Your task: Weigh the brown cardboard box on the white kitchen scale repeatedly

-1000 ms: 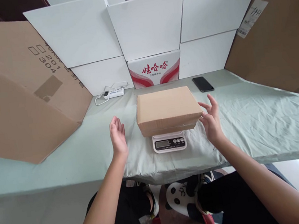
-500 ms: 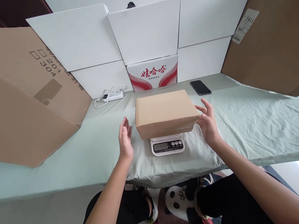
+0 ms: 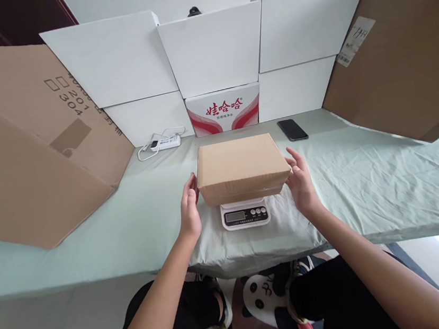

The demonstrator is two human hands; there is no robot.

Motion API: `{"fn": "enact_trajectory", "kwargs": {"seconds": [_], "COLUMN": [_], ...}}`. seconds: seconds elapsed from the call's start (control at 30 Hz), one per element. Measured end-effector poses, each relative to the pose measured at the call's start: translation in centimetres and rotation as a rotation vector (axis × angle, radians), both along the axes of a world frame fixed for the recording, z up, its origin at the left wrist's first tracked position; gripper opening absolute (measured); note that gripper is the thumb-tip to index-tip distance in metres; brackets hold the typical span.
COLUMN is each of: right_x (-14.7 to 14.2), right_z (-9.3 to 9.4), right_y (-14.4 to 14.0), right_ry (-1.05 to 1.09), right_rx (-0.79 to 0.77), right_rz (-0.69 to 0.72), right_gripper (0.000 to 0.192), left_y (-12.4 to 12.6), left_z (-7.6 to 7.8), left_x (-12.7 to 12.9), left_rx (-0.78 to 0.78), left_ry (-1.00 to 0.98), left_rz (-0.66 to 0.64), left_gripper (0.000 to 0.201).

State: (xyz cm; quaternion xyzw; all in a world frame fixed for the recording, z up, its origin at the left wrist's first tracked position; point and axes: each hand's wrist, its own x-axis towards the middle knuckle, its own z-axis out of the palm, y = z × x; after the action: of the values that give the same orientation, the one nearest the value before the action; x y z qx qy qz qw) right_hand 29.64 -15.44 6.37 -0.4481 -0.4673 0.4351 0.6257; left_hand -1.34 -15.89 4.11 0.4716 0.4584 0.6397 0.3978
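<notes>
Across the pale green cloth-covered table (image 3: 365, 178), walled by white and brown cartons, the brown cardboard box (image 3: 241, 167) sits mid-frame on a small white scale (image 3: 245, 214), and both open hands have closed in, left hand (image 3: 189, 208) and right hand (image 3: 301, 186) now flat against its ends.

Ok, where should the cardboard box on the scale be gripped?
Probably by its two short ends, one hand from each side: the cardboard box lies flat and overhangs the kitchen scale, with the left hand and right hand already flanking it.
</notes>
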Motion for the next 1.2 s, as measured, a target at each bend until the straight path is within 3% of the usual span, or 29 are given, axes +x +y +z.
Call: {"fn": "enact_trajectory", "kwargs": {"seconds": [0.23,0.37,0.53,0.7,0.8,1.0,1.2], "right_x": [-0.5,-1.0,-1.5,-2.2,-2.7,-2.9,-2.4], "right_z": [-1.1,-2.3,-0.6,1.2,0.2,-2.7,-3.2], "right_y": [0.6,1.9,5.4,10.0,11.8,13.2,14.0], "right_ry": [-0.058,-0.156,-0.230,-0.245,-0.209,-0.139,-0.161], "right_rx": [0.058,0.128,0.252,0.434,0.413,0.226,0.107], "right_rz": [0.040,0.025,0.014,-0.020,-0.017,-0.002,0.026], "right_gripper": [0.084,0.088,0.083,0.098,0.101,0.100,0.109], "left_y": [-0.4,0.3,3.8,8.7,10.9,13.5,15.1], "left_z": [0.2,0.2,1.3,2.5,1.5,-1.9,-3.5], "left_x": [1.1,1.3,1.4,2.2,2.6,2.8,2.4], "left_rx": [0.080,0.115,0.207,0.272,0.187,0.050,0.014], "left_ry": [0.075,0.072,0.080,0.074,0.028,-0.040,-0.072], "left_rz": [-0.151,-0.160,-0.122,-0.106,-0.090,-0.106,-0.109], "left_gripper": [0.073,0.073,0.078,0.082,0.078,0.077,0.077]}}
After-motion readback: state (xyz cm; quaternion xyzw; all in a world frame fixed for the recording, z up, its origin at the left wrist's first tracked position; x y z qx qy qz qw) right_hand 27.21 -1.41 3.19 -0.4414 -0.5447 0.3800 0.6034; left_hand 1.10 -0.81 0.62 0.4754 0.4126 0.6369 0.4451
